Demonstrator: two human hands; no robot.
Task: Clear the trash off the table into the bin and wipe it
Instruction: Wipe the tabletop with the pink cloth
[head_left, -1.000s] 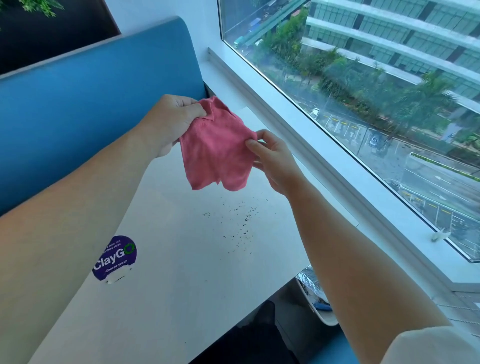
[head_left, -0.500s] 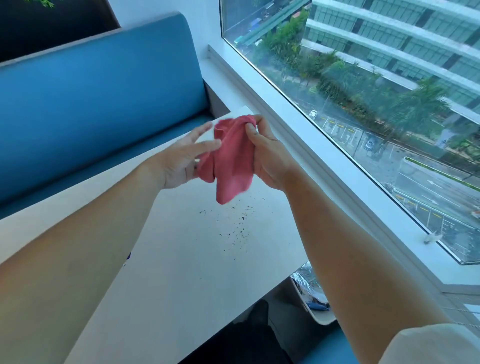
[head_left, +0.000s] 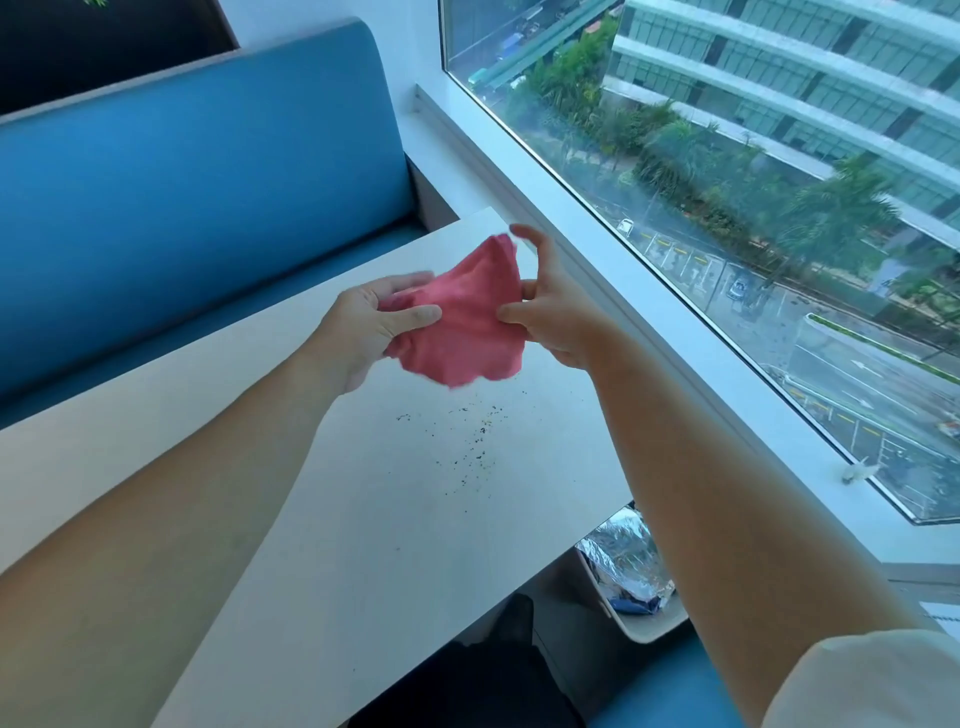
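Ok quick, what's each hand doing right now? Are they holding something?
Left hand: holds the pink cloth, thumb pinching its left side.
Right hand: pinches the same cloth's right side.

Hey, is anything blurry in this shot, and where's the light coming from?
Head view: the cloth is motion-blurred along its lower edge, while the crumbs are sharp; daylight comes in from the window on the right.

Single head-worn view. Faces forward and down, close above left hand (head_left: 363, 327) and right hand (head_left: 558, 317); table (head_left: 389, 519) under them, window (head_left: 727, 208) past the right hand.
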